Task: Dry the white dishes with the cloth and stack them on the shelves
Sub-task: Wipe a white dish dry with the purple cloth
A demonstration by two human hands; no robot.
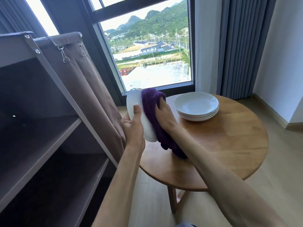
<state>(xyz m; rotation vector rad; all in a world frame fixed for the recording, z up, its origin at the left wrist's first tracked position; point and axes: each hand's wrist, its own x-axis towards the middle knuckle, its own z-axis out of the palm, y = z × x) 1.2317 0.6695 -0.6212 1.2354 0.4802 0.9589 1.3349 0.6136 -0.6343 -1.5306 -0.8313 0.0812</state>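
Left hand (pixel 132 123) grips a white dish (pixel 139 115) upright so the right hand (pixel 164 112), fingers pressing a purple cloth (pixel 151 108), wipes it; undried stack (pixel 196 106) at two o'clock on the tabletop (pixel 229 145).

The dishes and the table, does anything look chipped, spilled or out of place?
Nothing stands out. The stack of white dishes sits evenly on the round table. The left hand holds one dish upright while the right hand presses the purple cloth against it.

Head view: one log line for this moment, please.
left hand holds dish | right hand wipes with cloth | stack on table
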